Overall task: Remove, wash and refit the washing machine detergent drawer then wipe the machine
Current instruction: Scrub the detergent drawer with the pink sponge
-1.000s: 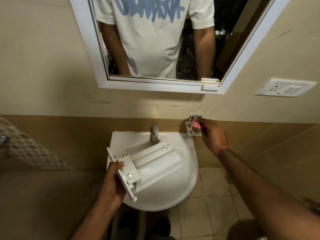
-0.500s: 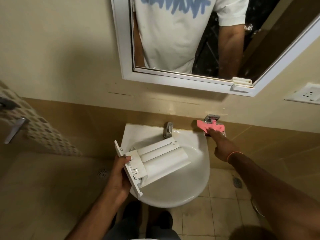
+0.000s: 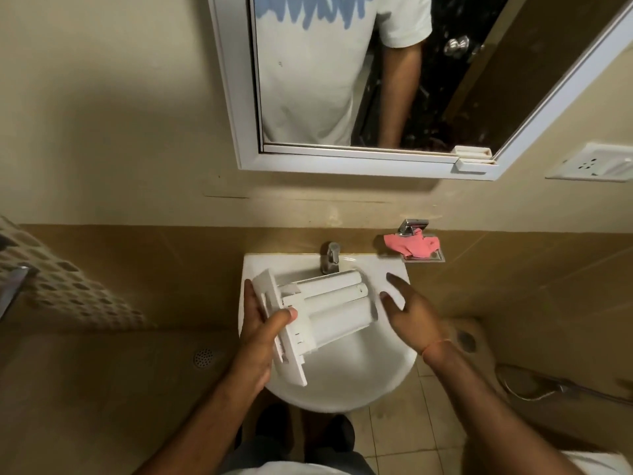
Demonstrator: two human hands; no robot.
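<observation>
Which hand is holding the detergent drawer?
The left hand grips the detergent drawer at its front panel over the sink; the right hand is open, empty beside it.

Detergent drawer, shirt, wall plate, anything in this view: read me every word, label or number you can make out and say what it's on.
No text here can be read.
Shirt in the mirror: blue lettering, cropped at the top edge and reversed, unreadable.
Drawer in the left hand: plain white, no readable label.
Socket plate: only holes and a switch, no words.
Tap, sink, pink cloth: no markings visible.
</observation>
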